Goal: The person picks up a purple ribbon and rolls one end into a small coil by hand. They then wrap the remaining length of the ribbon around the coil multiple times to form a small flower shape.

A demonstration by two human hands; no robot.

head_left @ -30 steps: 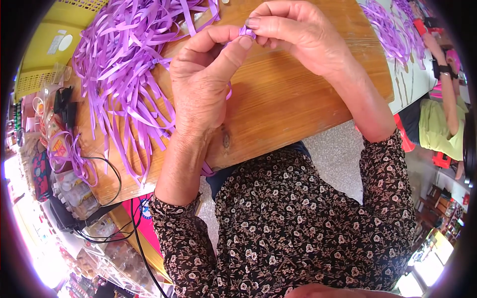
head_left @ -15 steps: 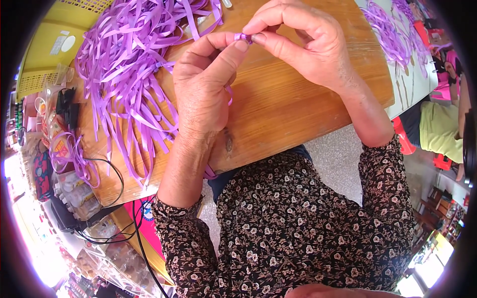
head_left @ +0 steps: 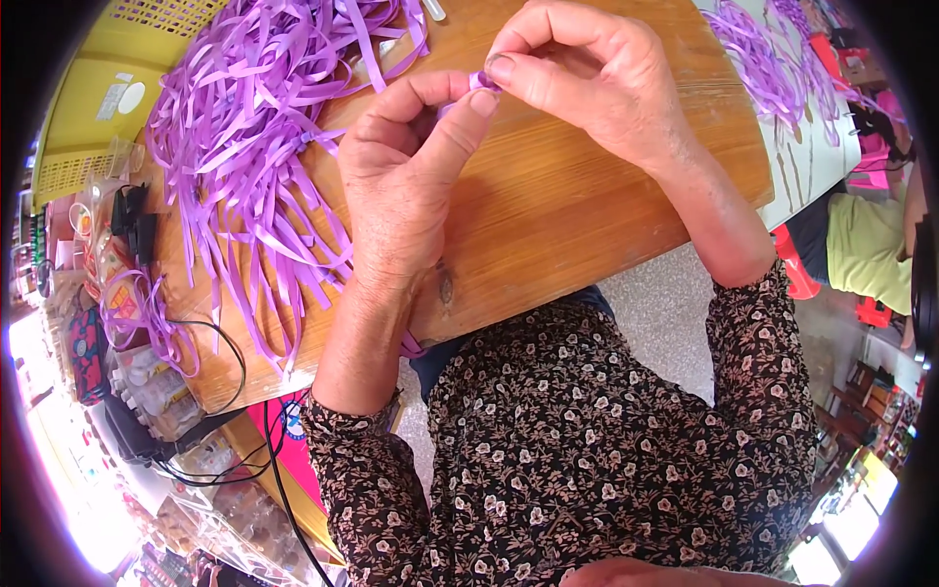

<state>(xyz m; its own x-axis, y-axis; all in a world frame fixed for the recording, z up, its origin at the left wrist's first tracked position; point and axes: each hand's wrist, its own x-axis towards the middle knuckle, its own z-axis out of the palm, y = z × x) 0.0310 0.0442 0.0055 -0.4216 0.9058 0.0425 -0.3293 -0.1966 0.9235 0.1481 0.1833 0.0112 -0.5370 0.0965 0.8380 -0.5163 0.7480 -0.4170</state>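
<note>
Over the wooden table (head_left: 567, 220) my two hands meet at one small piece of purple ribbon (head_left: 477, 81). My left hand (head_left: 396, 186) pinches it between thumb and index finger. Beside it, the thumb and index finger of my right hand (head_left: 611, 93) are pressed together at the ribbon's right end. A dark spot shows there, too small to make out. A strip hangs by the table's front edge near my left forearm. To the left of my left hand spreads a big heap of purple ribbons (head_left: 259, 127).
A yellow plastic basket (head_left: 122, 59) stands at the far left. Black cables (head_left: 235, 342) run along the table's left edge, near bagged goods (head_left: 161, 396). More purple ribbons (head_left: 748, 64) lie on a white table (head_left: 841, 157) to the right, where another person (head_left: 871, 245) sits.
My left thumb and index finger have moved slightly down and right. My right hand has turned a little, its fingertips closer together. The strip seen below my left hand has gone from sight.
</note>
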